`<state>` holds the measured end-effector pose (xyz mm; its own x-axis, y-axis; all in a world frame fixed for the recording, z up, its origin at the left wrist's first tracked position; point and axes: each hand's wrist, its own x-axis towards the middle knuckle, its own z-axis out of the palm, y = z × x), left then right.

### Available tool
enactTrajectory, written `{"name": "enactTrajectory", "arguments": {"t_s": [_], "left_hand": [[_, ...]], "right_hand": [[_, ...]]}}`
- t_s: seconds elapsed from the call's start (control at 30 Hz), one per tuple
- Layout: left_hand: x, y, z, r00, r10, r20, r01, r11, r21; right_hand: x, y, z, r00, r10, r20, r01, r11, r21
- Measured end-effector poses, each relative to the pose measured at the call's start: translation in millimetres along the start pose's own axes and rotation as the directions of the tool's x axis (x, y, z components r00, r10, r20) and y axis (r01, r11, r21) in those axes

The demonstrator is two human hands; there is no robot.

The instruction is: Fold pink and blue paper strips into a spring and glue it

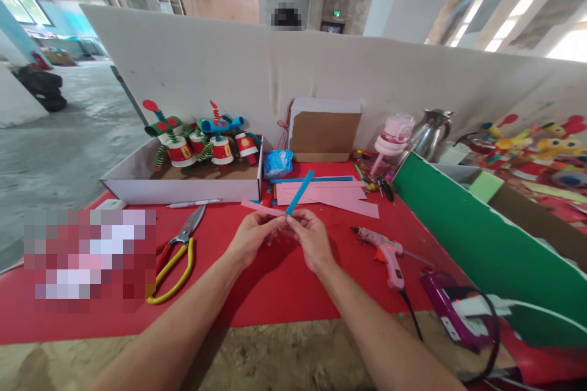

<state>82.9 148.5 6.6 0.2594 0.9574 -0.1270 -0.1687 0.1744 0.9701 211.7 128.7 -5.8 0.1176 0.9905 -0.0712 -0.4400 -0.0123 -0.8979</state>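
Both hands meet above the middle of the red table covering. My left hand pinches a pink paper strip, which points out to the left. In my right hand the fingers are closed on a blue paper strip that slants up to the right. The two strips meet at a corner between my fingertips; how they join there is hidden. Just beyond the hands lie several flat pink paper strips with blue ones under and behind them.
Yellow-and-red-handled scissors lie left, a pink glue gun right, its cord near a purple power box. A white box holds paper-cup figures. A green-sided box stands right, a pink bottle behind.
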Motion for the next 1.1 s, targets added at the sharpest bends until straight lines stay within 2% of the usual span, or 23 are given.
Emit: {"name": "enactTrajectory", "arguments": {"t_s": [0.17, 0.3, 0.43, 0.6, 0.8, 1.1], "left_hand": [[2.3, -3.4, -2.5, 0.995, 0.043, -0.092, -0.038, 0.998, 0.050], [1.5, -1.3, -1.8, 0.995, 0.027, -0.098, -0.013, 0.991, 0.133], [0.4, 2.2, 0.7, 0.995, 0.042, -0.092, -0.022, 0.976, 0.216], [1.3, -0.1, 0.3, 0.989, 0.112, -0.095, -0.097, 0.983, 0.155], [2.5, -2.2, -1.7, 0.992, 0.083, -0.097, -0.074, 0.993, 0.095], [1.2, -2.6, 0.2, 0.991, 0.095, -0.092, -0.088, 0.993, 0.074]], "right_hand": [[-1.8, -0.9, -1.4, 0.995, 0.062, 0.076, -0.057, 0.996, -0.071], [0.8, -0.5, -3.8, 0.992, 0.072, 0.106, -0.065, 0.995, -0.072], [3.7, 2.0, -5.5, 0.996, 0.043, 0.078, -0.033, 0.992, -0.126], [3.3, 2.3, -6.5, 0.998, 0.043, 0.035, -0.036, 0.981, -0.188], [0.9, 0.6, -4.4, 0.990, 0.112, 0.083, -0.102, 0.988, -0.118], [1.4, 1.1, -3.7, 0.993, 0.115, 0.040, -0.110, 0.989, -0.103]]}}
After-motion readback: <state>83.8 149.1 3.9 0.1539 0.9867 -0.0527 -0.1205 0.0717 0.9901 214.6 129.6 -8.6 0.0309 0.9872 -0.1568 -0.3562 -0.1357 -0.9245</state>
